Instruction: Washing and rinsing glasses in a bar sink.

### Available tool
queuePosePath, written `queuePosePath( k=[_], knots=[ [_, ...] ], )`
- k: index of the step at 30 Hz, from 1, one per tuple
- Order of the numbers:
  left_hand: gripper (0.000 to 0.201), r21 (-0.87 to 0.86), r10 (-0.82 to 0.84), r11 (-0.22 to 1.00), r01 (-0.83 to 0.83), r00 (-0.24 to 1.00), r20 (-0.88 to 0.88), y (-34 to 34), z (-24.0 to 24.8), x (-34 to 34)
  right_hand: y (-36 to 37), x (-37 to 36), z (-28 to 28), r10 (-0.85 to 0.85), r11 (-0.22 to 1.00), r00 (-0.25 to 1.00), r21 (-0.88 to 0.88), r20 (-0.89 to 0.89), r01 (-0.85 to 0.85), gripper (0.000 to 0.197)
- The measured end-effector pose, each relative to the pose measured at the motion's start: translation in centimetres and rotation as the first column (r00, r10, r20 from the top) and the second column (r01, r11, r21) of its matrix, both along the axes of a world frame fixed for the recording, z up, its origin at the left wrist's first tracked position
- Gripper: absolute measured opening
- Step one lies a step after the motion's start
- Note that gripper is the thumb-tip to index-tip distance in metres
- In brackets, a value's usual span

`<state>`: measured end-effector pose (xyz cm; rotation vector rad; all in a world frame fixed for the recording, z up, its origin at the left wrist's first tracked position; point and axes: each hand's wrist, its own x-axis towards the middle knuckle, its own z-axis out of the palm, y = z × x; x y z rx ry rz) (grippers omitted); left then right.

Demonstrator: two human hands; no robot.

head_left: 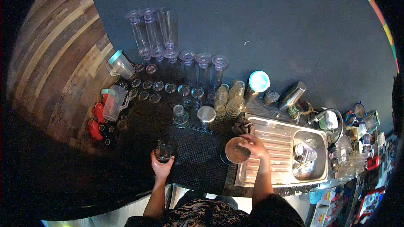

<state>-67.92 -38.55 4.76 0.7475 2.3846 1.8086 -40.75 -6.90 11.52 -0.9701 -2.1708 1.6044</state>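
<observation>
Glass (163,153) in hand, a person works at a dark counter to the left of a steel sink (280,143); the left hand (160,167), well to the sink's left, has thumb and fingers closed around the clear vessel from its near side, a hold that likely keeps it steady and its top unobstructed; the right hand (256,147) reaches over the sink's drainboard to a round, brown-topped container (236,153) just beside its left edge, fingers bent over the top, though whether they truly grip cannot be told.

Stacked tumblers (234,104), beyond the sink's far left corner, appear nested to save room; a dark cloth (243,125) bunches at that same corner, probably for easy reach; a textured mat (191,159) spreads left of the sink, perhaps to catch drips.

The held glass looks small, see-through and shiny, its inside dark against the counter; its contents, if any, are too small to make out; the container shows a matte brown disc, lid or filling unclear, above a darker side.
</observation>
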Motion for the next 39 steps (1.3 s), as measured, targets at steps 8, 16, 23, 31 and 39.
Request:
queuePosePath(
  k=[8,16,23,31,39],
  knots=[
    [0.071,0.085,0.010,0.996,-0.015,0.998,0.058,0.3,-0.8,0.1,-6.5,-1.5,-0.9,-0.418,0.863,0.902,0.266,-0.105,0.430,0.037],
    [0.073,0.060,0.080,0.995,-0.078,0.996,-0.046,0.8,-0.3,-0.7,-0.8,-7.0,-3.9,-0.433,0.854,0.827,0.130,-0.359,0.504,0.036],
    [0.075,-0.017,0.194,0.980,-0.201,0.963,-0.185,1.1,-1.5,-2.9,-0.6,-8.8,-4.5,-0.533,0.747,0.697,0.120,-0.479,0.653,0.037],
    [0.082,0.011,0.402,0.915,-0.402,0.913,-0.068,2.8,-3.2,-8.5,-0.9,-7.7,-3.2,-0.533,0.737,0.688,0.128,-0.492,0.663,0.029],
    [0.081,0.046,0.456,0.890,-0.454,0.881,-0.125,5.5,-1.5,-12.4,-3.8,-2.6,-5.7,-0.571,0.674,0.711,0.260,-0.411,0.692,0.013]
  ],
)
